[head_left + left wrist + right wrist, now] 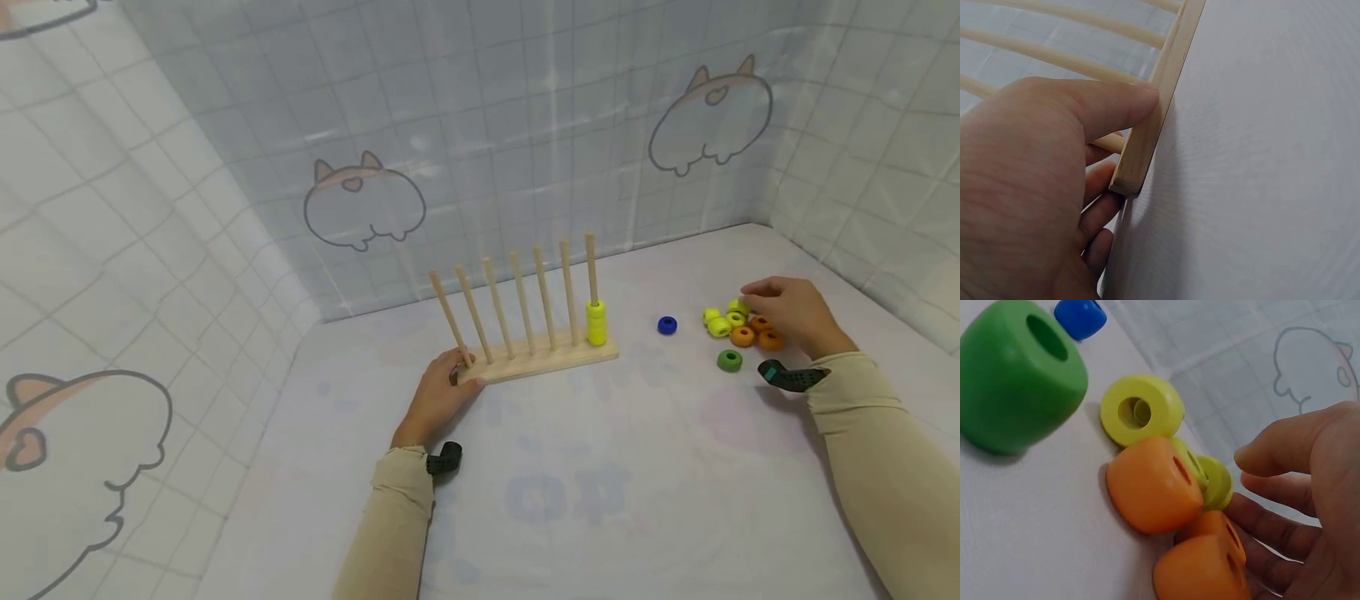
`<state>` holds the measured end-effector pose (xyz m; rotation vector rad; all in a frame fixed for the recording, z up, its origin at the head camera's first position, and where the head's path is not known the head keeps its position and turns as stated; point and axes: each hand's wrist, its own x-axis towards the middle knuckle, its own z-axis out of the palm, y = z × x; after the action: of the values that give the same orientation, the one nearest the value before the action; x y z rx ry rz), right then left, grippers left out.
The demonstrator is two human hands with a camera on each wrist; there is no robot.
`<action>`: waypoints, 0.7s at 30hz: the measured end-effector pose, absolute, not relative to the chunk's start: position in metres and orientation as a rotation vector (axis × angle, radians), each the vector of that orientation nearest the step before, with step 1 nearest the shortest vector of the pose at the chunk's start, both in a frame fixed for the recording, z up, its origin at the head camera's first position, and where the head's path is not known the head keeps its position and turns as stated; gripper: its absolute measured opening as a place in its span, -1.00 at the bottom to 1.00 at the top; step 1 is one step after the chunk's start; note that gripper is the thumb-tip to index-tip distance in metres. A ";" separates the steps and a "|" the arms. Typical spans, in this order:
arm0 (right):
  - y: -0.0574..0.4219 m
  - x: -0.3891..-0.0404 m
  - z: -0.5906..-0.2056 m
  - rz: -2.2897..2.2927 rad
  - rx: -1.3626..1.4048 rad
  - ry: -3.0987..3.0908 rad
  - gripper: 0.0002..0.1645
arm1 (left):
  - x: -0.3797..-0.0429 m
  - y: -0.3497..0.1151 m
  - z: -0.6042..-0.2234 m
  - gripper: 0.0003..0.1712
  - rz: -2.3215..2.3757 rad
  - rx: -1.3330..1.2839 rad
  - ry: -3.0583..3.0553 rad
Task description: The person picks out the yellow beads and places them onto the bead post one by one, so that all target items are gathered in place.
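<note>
My left hand (438, 392) grips the left end of a wooden peg rack (543, 360), a light base with several upright pegs. In the left wrist view the thumb (1119, 106) presses on the front of the base, and the other fingers lie behind it. Yellow beads (596, 323) are stacked on the rightmost peg. At the right, my right hand (798, 312) is over a cluster of loose beads, fingers loosely bent. Its fingertips are right beside a yellow bead (1216, 482), thumb apart from it. Orange beads (1154, 484) lie under and in front of the hand.
A green bead (730, 360) lies in front of the cluster, and a blue bead (667, 325) between cluster and rack. Tiled-pattern sheeting (495, 167) stands behind and at both sides of the white cloth surface (570, 467).
</note>
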<state>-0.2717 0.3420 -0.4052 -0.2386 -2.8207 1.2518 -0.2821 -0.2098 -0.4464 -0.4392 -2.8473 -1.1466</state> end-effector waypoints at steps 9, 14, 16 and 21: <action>0.344 -0.273 -0.409 1.177 -0.223 -2.893 -0.23 | -0.282 -0.210 -0.445 -0.55 -1.136 -0.436 -2.868; 0.343 -0.272 -0.407 1.139 -0.193 -2.932 -0.18 | -0.283 -0.210 -0.445 -0.52 -1.147 -0.444 -2.855; 0.343 -0.271 -0.406 1.130 -0.181 -2.948 -0.16 | -0.283 -0.210 -0.444 -0.51 -1.147 -0.445 -2.855; 0.344 -0.272 -0.407 1.109 -0.157 -2.984 -0.13 | -0.282 -0.210 -0.445 -0.47 -1.160 -0.443 -2.864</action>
<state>-0.2723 0.3439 -0.4070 -0.1571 -2.9842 1.1085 -0.2822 -0.2101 -0.4447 -0.4432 -2.8643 -1.1596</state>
